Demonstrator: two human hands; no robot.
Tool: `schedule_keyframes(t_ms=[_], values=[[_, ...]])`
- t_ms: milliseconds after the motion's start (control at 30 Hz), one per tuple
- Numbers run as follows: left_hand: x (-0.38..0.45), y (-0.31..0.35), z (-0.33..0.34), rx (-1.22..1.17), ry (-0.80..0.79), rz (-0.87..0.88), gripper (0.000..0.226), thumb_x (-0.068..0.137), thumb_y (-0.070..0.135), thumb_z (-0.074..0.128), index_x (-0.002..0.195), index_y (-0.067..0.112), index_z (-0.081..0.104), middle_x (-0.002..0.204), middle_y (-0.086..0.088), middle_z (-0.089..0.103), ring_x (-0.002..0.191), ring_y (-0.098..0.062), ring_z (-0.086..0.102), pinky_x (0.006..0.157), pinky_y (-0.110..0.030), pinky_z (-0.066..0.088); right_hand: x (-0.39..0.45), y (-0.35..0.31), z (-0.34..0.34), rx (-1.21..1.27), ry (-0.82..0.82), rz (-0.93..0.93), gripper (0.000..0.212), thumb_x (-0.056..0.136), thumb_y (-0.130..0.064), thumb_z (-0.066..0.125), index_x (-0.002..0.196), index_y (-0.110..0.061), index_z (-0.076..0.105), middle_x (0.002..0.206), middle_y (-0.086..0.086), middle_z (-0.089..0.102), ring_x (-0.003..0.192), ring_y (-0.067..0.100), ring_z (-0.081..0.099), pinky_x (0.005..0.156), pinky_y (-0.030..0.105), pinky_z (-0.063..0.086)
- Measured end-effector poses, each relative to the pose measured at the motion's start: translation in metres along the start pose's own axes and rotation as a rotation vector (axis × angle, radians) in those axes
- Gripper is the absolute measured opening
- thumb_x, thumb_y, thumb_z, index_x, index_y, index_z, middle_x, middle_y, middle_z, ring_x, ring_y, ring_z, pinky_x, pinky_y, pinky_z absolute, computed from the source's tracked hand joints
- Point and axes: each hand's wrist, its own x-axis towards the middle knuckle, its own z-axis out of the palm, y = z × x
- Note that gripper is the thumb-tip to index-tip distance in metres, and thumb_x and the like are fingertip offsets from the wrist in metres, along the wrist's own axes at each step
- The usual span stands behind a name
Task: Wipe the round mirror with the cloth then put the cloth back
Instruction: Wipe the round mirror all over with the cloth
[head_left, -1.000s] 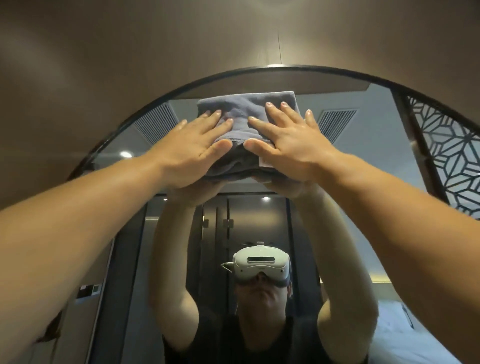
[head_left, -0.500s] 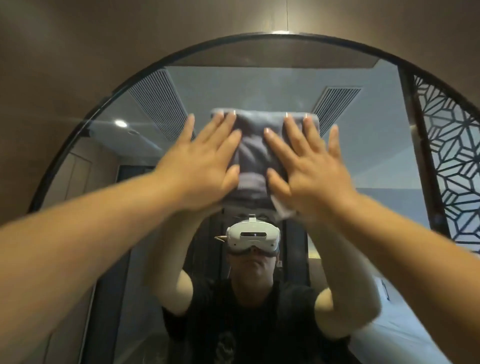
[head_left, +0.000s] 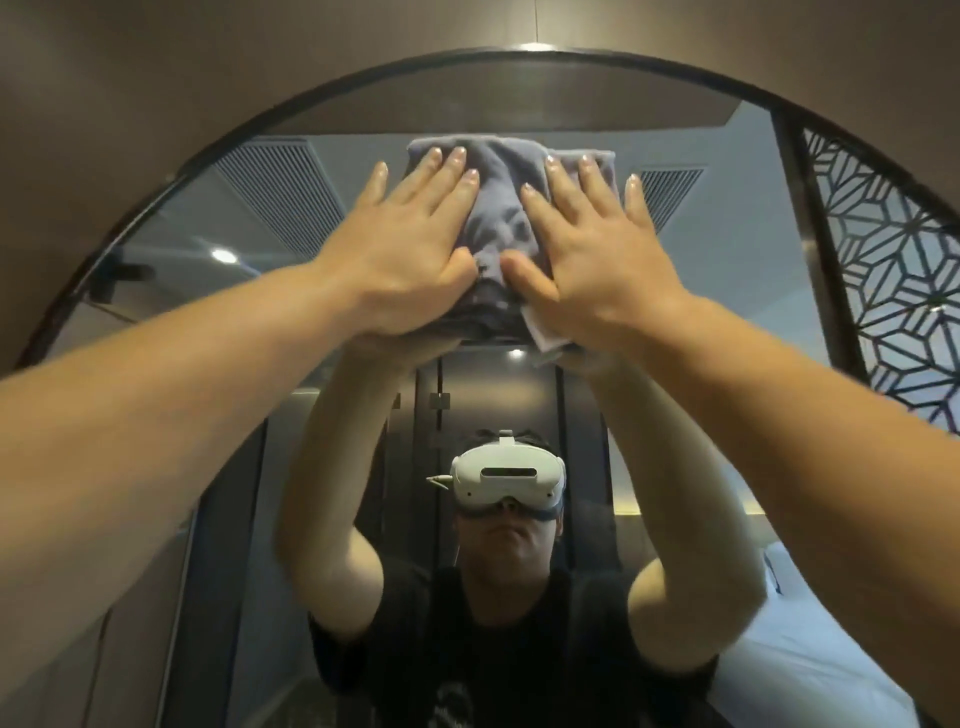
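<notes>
A large round mirror (head_left: 218, 218) with a thin black rim fills most of the head view. A folded grey cloth (head_left: 501, 223) lies flat against the upper middle of the glass, a white tag showing at its lower right corner. My left hand (head_left: 405, 254) presses on the cloth's left half, fingers spread and pointing up. My right hand (head_left: 592, 249) presses on its right half in the same way. Both thumbs nearly meet at the cloth's middle. The hands hide the cloth's lower part.
A brown wall (head_left: 130, 78) surrounds the mirror. The glass reflects a person in a white headset with raised arms, ceiling vents, dark doors and a patterned lattice screen (head_left: 893, 291) at the right.
Over the last second both hands slid the cloth down from the top of the mirror, then back up. The view tilted down and up with it.
</notes>
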Motion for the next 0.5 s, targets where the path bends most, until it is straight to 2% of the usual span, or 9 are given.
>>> schedule_keyframes(t_ms=[67,167,233,300,400,500], values=[[-0.043,0.027,0.011,-0.001,0.028,0.012,0.081,0.082,0.046,0.024,0.154,0.010,0.015,0.164,-0.009,0.006,0.151,-0.022,0.002,0.121,-0.053,0.002,-0.053,-0.008,0.004,0.011,0.000,-0.027,0.086,0.087,-0.071,0.020,0.153,-0.016,0.022,0.163,0.010,0.008,0.149,0.032,0.000,0.117,0.058,0.000],[-0.131,0.082,0.038,-0.022,0.025,0.054,0.083,0.078,0.045,0.036,0.149,0.004,0.029,0.159,-0.016,0.022,0.149,-0.032,0.016,0.119,-0.057,0.011,-0.153,-0.020,0.012,0.015,-0.033,-0.094,0.089,0.087,-0.073,0.026,0.150,-0.010,0.031,0.161,0.017,0.013,0.148,0.038,0.004,0.117,0.058,0.003],[-0.180,0.115,0.055,-0.028,0.007,0.089,0.082,0.079,0.044,0.043,0.147,0.002,0.028,0.157,-0.017,0.027,0.148,-0.034,0.020,0.117,-0.057,0.015,-0.215,-0.026,0.018,-0.003,-0.068,-0.138,0.087,0.090,-0.070,0.030,0.150,-0.007,0.030,0.160,0.020,0.013,0.147,0.041,0.008,0.116,0.059,0.006],[-0.198,0.128,0.061,-0.033,-0.018,0.101,0.079,0.082,0.043,0.041,0.148,0.004,0.024,0.157,-0.017,0.026,0.147,-0.033,0.021,0.116,-0.055,0.014,-0.245,-0.023,0.019,-0.020,-0.100,-0.179,0.082,0.093,-0.064,0.033,0.150,-0.006,0.028,0.160,0.021,0.014,0.147,0.041,0.011,0.115,0.060,0.009],[-0.165,0.123,0.052,-0.023,-0.010,0.072,0.076,0.083,0.040,0.036,0.149,0.003,0.025,0.158,-0.018,0.023,0.147,-0.035,0.019,0.118,-0.057,0.011,-0.210,-0.001,0.011,-0.044,-0.066,-0.190,0.070,0.092,-0.051,0.037,0.147,-0.007,0.037,0.156,0.022,0.022,0.145,0.041,0.017,0.112,0.065,0.015],[-0.088,0.104,0.031,0.021,-0.001,0.011,0.076,0.085,0.039,0.025,0.151,0.003,0.022,0.161,-0.017,0.016,0.149,-0.033,0.013,0.118,-0.060,0.005,-0.131,0.033,0.001,-0.064,-0.031,-0.108,0.068,0.090,-0.045,0.029,0.146,-0.009,0.040,0.155,0.020,0.027,0.144,0.041,0.024,0.111,0.068,0.011]])
